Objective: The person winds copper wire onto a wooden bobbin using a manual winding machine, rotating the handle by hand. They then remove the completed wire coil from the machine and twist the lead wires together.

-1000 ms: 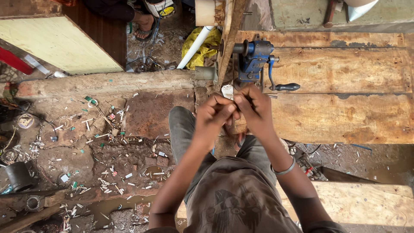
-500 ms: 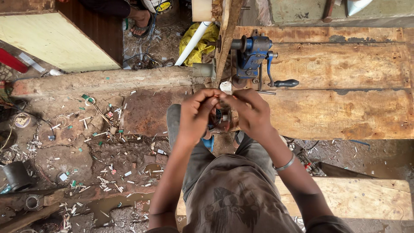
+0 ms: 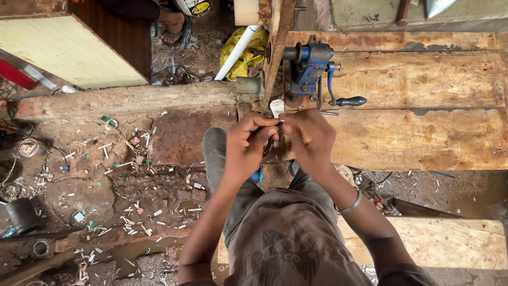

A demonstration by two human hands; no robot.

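Observation:
My left hand (image 3: 247,144) and my right hand (image 3: 309,140) meet in front of my chest, both closed around a small dark round metal part (image 3: 275,145) that is mostly hidden by the fingers. A metal bangle (image 3: 351,204) circles my right wrist. Just beyond my hands a blue hand-crank machine (image 3: 309,66) with a black handle (image 3: 350,100) is fixed to the edge of a worn wooden bench (image 3: 423,116). A small white piece (image 3: 277,107) lies between the machine and my fingers.
The dirt floor (image 3: 121,175) at left is strewn with several small scraps and wire bits. A white pipe (image 3: 237,50) and yellow cloth (image 3: 248,53) lie beyond the bench. Another person's sandalled foot (image 3: 172,24) shows at top. A dark cylinder (image 3: 21,214) stands at far left.
My hands have stayed together on the small part and shifted slightly nearer to me, away from the blue machine. My fingers have reworked their grip.

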